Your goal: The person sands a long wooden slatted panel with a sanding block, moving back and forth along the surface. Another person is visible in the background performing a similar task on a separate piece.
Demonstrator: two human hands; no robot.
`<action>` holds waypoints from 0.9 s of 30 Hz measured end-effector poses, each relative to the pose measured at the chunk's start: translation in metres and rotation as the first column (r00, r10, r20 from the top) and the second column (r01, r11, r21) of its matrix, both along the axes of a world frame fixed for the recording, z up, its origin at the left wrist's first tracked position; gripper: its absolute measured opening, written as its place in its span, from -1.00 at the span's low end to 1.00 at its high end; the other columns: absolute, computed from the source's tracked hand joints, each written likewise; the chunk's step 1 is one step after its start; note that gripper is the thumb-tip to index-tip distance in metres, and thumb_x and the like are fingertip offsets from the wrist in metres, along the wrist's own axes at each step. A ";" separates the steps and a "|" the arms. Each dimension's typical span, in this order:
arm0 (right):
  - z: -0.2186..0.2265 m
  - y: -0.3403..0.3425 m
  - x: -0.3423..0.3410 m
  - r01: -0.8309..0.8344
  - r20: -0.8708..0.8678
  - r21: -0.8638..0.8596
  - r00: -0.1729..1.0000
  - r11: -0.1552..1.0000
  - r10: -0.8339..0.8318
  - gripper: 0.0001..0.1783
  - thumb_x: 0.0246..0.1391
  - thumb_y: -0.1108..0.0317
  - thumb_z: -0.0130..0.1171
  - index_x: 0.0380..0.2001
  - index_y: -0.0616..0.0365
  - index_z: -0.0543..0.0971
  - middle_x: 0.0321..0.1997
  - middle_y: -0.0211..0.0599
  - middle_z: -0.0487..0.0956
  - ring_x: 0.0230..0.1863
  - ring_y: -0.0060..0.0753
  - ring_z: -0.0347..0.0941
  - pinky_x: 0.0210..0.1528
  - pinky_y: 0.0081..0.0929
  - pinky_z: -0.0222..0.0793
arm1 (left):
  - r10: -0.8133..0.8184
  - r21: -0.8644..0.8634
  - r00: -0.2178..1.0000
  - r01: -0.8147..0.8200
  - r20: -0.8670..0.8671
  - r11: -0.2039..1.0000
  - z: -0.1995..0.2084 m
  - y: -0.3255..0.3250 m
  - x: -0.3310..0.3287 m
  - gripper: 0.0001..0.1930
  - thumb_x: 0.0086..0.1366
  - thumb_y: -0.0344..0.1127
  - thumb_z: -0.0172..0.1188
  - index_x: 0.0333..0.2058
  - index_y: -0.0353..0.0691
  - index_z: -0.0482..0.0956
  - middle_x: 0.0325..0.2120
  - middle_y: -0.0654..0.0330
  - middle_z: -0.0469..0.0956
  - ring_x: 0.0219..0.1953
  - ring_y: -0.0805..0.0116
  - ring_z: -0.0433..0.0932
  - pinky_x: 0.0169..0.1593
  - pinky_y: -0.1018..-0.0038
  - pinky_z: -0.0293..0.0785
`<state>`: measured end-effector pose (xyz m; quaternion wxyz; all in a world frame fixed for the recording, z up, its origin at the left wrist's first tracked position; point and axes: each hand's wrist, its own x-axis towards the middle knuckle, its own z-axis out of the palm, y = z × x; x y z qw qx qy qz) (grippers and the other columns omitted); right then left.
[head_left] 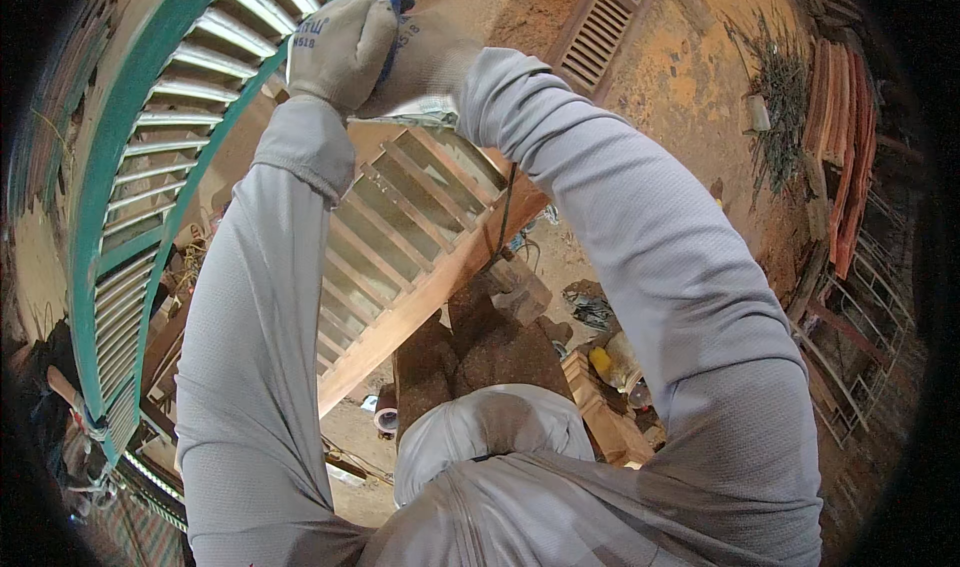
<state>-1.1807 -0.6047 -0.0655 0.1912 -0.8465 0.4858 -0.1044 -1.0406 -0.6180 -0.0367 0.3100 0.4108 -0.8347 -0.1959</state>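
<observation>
Both my arms, in light grey sleeves, reach up to the top of the view, where my gloved hands meet. My left hand (345,55), in a pale knit glove with blue on the fingers, is closed in a fist; what it grips, if anything, is hidden. Partly behind it is my right hand (425,62), in a similar glove, blurred and with its fingers out of sight. A teal-framed louvered shutter (122,107) with pale slats curves along the left, beside my left hand. Below the hands slants a bare wooden slatted panel (440,282).
A brown louvered panel (605,37) lies at the top. To the right are a bundle of thin twigs (780,102) and reddish corrugated sheets (845,147). Wooden pieces (603,412) and a yellow object (600,362) sit close to my body. A tape roll (386,421) rests on the ground.
</observation>
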 end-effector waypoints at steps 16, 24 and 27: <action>0.031 0.122 0.293 -0.297 0.095 0.312 0.955 0.903 0.281 -0.62 -0.05 0.00 0.36 -0.28 0.05 0.72 -0.16 -0.04 0.73 -0.03 -0.03 0.67 0.05 -0.23 0.57 | 0.452 0.105 0.892 -0.447 -0.026 0.888 -0.004 0.176 0.302 -0.46 0.54 -0.01 -0.17 -0.06 -0.31 0.71 -0.08 0.01 0.71 0.00 0.07 0.65 0.17 0.29 0.48; 0.036 0.170 0.379 -0.569 0.169 0.074 0.816 0.819 0.552 -0.66 -0.09 0.07 0.33 -0.29 0.03 0.70 -0.20 -0.10 0.73 -0.09 -0.03 0.67 0.00 -0.19 0.56 | 0.560 0.121 0.826 -0.550 -0.069 0.826 0.000 0.244 0.385 -0.39 0.55 0.08 -0.18 -0.09 -0.36 0.70 -0.13 -0.03 0.71 -0.03 0.03 0.68 0.13 0.25 0.51; 0.026 0.150 0.348 -0.522 0.181 0.122 0.848 0.844 0.498 -0.59 -0.14 0.05 0.41 -0.23 0.03 0.74 -0.14 -0.10 0.74 -0.01 -0.06 0.66 0.09 -0.21 0.54 | 0.501 0.082 0.865 -0.497 -0.030 0.864 -0.004 0.219 0.353 -0.35 0.56 0.11 -0.20 -0.04 -0.40 0.69 -0.10 -0.03 0.71 -0.02 0.09 0.67 0.15 0.28 0.50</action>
